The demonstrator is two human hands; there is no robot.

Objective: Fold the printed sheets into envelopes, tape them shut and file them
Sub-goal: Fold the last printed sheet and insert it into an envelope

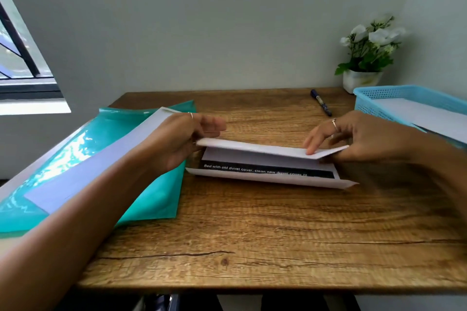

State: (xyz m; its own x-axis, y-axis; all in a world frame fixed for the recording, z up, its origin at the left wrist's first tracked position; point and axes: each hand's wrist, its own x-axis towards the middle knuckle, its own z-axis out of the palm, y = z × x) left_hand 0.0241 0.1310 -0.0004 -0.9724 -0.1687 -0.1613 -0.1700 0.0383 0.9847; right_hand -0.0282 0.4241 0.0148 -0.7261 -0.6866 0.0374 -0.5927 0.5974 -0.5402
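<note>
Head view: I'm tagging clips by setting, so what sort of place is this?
Probably a home or small office desk: a wooden table against a wall, a blue paper tray, a green folder, a pen.

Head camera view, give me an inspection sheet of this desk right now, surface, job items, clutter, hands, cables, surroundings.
Surface: wooden desk, grain and knots visible.
Job's things: printed sheet partly folded, top flap lifted, black text strip showing; green folder at left with white paper on it; blue basket at right holding white sheets.
Clutter: pen; potted white flowers.
Grippers: left hand pinches the flap's left end; right hand pinches its right end.
Cables: nothing seen.
Surroundings: plain wall, window at left.
</note>
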